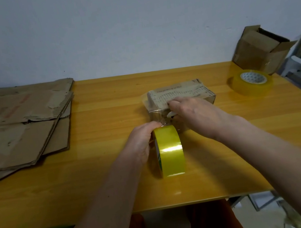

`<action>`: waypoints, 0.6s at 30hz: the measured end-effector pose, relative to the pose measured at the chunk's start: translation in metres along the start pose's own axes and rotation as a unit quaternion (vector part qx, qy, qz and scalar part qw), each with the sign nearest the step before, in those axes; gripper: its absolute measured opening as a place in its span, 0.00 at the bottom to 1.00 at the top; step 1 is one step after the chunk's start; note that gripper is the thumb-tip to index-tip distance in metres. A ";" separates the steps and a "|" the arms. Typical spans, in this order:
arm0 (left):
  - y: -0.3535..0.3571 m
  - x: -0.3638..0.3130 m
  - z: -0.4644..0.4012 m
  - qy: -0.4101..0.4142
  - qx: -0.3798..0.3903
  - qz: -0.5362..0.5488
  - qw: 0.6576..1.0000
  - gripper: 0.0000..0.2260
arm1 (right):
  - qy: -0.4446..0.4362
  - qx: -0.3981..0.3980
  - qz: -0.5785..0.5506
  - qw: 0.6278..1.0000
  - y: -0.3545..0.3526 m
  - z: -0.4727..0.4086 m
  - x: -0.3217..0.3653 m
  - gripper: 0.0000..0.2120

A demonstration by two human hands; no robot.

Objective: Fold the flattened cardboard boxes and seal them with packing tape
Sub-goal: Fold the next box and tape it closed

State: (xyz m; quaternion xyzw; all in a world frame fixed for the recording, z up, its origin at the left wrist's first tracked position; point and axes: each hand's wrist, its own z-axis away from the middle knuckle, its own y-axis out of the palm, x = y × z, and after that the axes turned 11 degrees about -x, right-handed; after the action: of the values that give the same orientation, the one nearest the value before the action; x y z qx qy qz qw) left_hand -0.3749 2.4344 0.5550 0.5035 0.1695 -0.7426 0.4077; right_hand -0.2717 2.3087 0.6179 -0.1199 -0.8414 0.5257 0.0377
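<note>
Left hand (142,143) grips tape roll (169,150); right hand (191,115) on box (180,94).

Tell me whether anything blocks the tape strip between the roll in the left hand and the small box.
Nothing visible does. The left hand holds the tape roll upright just in front of the small cardboard box, the clear strip runs straight onto it, and the right hand rests on the box beside that strip.

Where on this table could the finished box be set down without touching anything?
Bare table lies between the flat cardboard stack and the box being taped; more along the near edge, left of the left hand. The far right corner is crowded: spare tape roll, open box.
</note>
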 end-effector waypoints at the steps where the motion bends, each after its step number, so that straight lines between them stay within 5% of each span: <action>1: 0.000 0.000 0.000 -0.001 0.002 -0.002 1.000 0.03 | -0.003 -0.001 0.000 1.000 0.000 0.000 -0.001 0.09; 11: -0.005 -0.003 0.001 0.016 0.010 -0.029 0.999 0.03 | 0.021 0.012 -0.021 0.999 0.002 -0.002 -0.021 0.13; 18: -0.005 -0.005 0.006 0.024 0.022 -0.019 0.999 0.03 | 0.158 -0.006 -0.238 0.958 -0.019 0.010 -0.040 0.12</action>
State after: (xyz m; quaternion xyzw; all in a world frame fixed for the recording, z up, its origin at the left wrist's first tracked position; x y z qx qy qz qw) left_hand -0.3820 2.4359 0.5613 0.5269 0.1723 -0.7412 0.3785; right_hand -0.2381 2.2823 0.6326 0.0018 -0.8321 0.4708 0.2933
